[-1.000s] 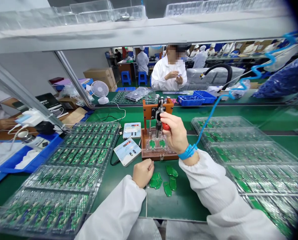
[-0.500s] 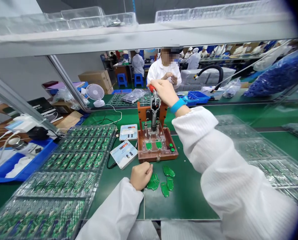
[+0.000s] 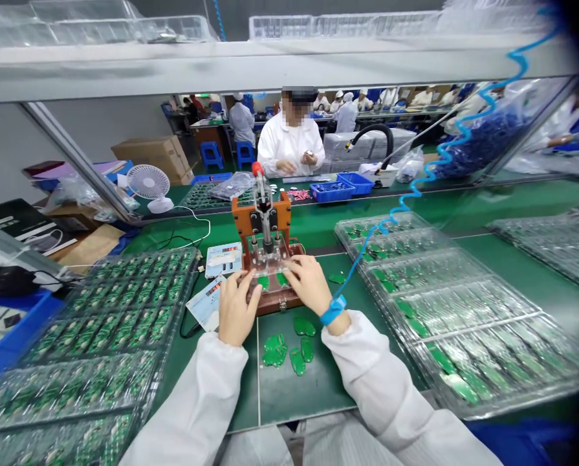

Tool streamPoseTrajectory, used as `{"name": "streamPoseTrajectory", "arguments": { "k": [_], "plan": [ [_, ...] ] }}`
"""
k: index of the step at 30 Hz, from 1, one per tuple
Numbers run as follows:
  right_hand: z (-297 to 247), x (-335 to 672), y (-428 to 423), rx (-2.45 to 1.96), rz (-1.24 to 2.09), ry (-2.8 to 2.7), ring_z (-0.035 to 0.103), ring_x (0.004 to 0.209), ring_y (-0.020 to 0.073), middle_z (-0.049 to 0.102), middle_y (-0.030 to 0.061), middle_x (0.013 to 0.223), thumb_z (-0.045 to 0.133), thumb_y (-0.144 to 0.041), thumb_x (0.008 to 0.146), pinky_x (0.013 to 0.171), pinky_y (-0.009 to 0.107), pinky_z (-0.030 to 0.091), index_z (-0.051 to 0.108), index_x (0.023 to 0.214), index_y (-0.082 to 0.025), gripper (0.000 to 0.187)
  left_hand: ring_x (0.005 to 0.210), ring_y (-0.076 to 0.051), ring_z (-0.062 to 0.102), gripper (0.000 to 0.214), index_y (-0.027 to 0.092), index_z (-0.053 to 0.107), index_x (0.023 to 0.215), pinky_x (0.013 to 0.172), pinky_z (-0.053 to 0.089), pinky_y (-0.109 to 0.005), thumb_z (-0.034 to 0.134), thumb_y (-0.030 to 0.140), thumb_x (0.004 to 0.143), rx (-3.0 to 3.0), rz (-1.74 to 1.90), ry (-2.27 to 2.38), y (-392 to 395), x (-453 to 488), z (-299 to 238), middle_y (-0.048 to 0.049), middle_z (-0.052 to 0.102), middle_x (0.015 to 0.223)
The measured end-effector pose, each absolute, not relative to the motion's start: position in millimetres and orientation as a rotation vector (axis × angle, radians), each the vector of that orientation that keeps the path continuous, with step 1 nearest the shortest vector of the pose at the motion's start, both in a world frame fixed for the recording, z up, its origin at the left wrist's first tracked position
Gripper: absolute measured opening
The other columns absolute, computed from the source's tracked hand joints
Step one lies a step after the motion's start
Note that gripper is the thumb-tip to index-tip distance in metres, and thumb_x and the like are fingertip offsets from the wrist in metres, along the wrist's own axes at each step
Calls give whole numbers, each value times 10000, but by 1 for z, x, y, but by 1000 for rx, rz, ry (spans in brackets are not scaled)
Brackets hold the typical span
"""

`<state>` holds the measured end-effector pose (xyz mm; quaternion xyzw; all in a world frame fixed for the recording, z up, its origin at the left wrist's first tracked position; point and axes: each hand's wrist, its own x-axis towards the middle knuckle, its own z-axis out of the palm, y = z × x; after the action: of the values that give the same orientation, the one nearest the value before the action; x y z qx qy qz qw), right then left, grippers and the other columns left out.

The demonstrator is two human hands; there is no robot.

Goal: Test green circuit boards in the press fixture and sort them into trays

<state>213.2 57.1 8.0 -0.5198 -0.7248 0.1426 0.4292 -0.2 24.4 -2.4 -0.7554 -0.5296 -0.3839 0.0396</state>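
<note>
A brown wooden test fixture stands in front of me, with an orange frame and an upright red-tipped toggle clamp. Two green circuit boards, one of them the left board, sit in its clear plate. My left hand is at the fixture's left front side, thumb and fingers apart. On the other side, my right hand reaches over the right part of the clear plate, fingers spread near the right board. Whether the fingertips touch the boards is unclear. Several loose green boards lie on the table before the fixture.
Clear trays full of boards lie on the left, and a partly filled tray on the right. Two white display boxes, including the nearer box, flank the fixture. A blue coiled cord runs to my right wrist. A co-worker sits opposite.
My right hand has let go of the red clamp handle and come down to the plate. My left hand has risen from the loose boards to the fixture, its fingers opening. The view has shifted right.
</note>
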Motion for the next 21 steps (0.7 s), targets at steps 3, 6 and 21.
{"name": "streamPoseTrajectory", "arguments": {
  "k": [3, 6, 21],
  "plan": [
    [9, 205, 59, -1300, 447, -1835, 536, 1214, 326, 689, 134, 1190, 644, -226, 917, 1059, 529, 410, 775, 972, -202, 144, 1177, -360, 529, 370, 160, 704, 1182, 1012, 451, -522, 467, 391, 1016, -2344, -1015, -1674, 42, 4, -3, -179, 583, 1297],
    [16, 205, 67, -1281, 568, -1806, 531, 1249, 300, 688, 107, 1216, 686, -155, 864, 1114, 508, 382, 746, 973, -200, 132, 1200, -371, 530, 367, 160, 707, 1112, 1033, 439, -540, 479, 417, 983, -2386, -1034, -1703, 51, 5, -3, -176, 603, 1288],
    [-4, 234, -62, -1100, 1357, -1358, 656, 759, 127, 762, 32, 938, 692, -483, 855, 715, 258, 521, 692, 958, -188, 313, 654, -222, 753, 494, 206, 772, 835, 553, 616, -217, 770, 685, 715, -2764, -1530, -2221, -50, 15, -24, -45, 782, 817]
  ]
}}
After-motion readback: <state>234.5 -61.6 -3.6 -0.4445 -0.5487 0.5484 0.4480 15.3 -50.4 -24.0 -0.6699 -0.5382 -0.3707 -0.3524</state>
